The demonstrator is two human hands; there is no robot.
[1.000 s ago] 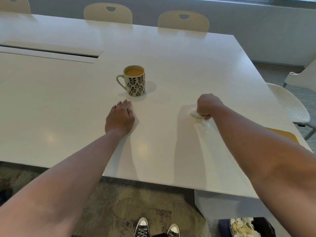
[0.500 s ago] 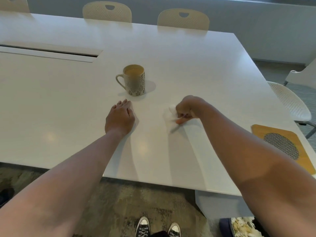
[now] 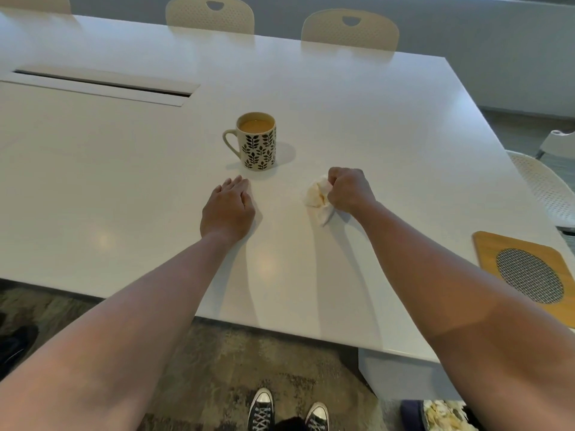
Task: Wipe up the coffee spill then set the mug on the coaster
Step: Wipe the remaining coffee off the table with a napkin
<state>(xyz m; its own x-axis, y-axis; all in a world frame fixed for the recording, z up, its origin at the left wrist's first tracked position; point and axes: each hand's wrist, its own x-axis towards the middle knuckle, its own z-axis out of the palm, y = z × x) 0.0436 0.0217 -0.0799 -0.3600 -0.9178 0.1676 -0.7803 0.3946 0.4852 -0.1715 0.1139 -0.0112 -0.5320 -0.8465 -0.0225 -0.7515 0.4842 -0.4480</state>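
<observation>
A cream mug point(image 3: 257, 141) with a black leaf pattern stands upright on the white table point(image 3: 357, 113), full of light brown coffee, handle to the left. My right hand point(image 3: 348, 189) grips a crumpled white tissue point(image 3: 318, 196) pressed on the tabletop, right of and nearer than the mug. My left hand point(image 3: 228, 209) rests flat on the table just in front of the mug, holding nothing. A wooden coaster point(image 3: 525, 272) with a round mesh centre lies at the table's right edge. No coffee stain shows on the surface.
A long cable slot point(image 3: 102, 84) runs across the table's far left. Cream chairs point(image 3: 350, 29) stand behind the table and a white mesh chair point(image 3: 541, 185) at the right. A bin with crumpled paper point(image 3: 441, 415) sits on the floor by my shoes.
My right hand slid the tissue leftward across the table, from the right side to a spot close by the mug. My left hand and the mug stayed put.
</observation>
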